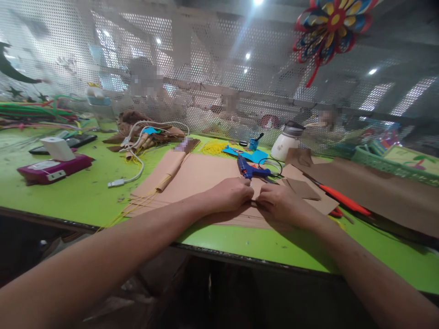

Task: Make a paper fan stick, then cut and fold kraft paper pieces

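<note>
My left hand (231,194) and my right hand (283,203) are close together above a stack of tan paper sheets (209,171). Both hands are closed, fingertips pinching a small dark strip (254,202) that spans the narrow gap between them. Most of the strip is hidden by my fingers, and its material is unclear. Just beyond my hands lies a blue glue gun (249,169). A small brown paper piece (302,188) rests beyond my right hand. To the left, a rolled paper piece with yellow strings (171,171) lies on the sheets.
Orange-handled scissors (345,200) and a large brown sheet (377,187) lie right. A green basket (394,167) and white bottle (287,141) stand behind. At left are a magenta power strip (56,168) and white cable (137,171). The green table's edge (247,258) runs in front.
</note>
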Demonstrator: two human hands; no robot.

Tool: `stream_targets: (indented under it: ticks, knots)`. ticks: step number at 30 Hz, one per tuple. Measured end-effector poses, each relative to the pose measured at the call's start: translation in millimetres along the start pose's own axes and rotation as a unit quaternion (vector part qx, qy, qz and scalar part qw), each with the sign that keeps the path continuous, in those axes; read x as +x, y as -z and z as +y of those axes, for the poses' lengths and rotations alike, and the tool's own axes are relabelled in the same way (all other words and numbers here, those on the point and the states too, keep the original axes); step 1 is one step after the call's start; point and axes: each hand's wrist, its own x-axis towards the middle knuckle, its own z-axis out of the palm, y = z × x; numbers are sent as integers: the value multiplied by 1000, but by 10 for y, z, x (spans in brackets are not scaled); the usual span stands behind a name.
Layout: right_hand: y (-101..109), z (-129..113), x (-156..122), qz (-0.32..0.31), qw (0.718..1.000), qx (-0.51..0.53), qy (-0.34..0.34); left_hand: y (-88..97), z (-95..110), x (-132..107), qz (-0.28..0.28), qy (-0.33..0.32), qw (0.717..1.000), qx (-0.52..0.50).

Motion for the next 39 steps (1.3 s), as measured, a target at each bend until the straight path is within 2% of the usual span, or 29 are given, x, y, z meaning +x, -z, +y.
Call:
stream_targets:
  ticks: [3,8,14,19,22,26,29,33,36,39]
  knots:
    - [21,45,-17,-23,1000,-14,-9,13,-22,-8,-7,-7,1000,20]
    - [107,38,-33,-62,997,4,-46,56,-35,-22,-21,-13,1000,-2]
    - [165,-24,-45,-86,993,-8,-75,229,99,-76,-25,-10,1000,-12]
    - [137,-32,-63,-74,994,-35,-71,325,169,-85,-41,-29,999,13]
    - [96,-18,-89,-58,996,-33,-54,321,170,-83,-47,-39,998,22]
    - [48,-10,-127,-27,998,-48,-39,287,172,-90,-28,-38,998,34]
    - [22,-9,-136,-15,997,-62,-34,270,144,-70,-28,-17,999,22]
    - [4,-15,-103,0,998,-52,-31,247,15,33,-53,52,994,-75]
    - [5,-50,-59,53,997,-60,-22,246,-56,114,-63,141,973,-171]
    - [4,-101,-23,105,992,-64,-12,283,-40,133,-96,186,945,-251]
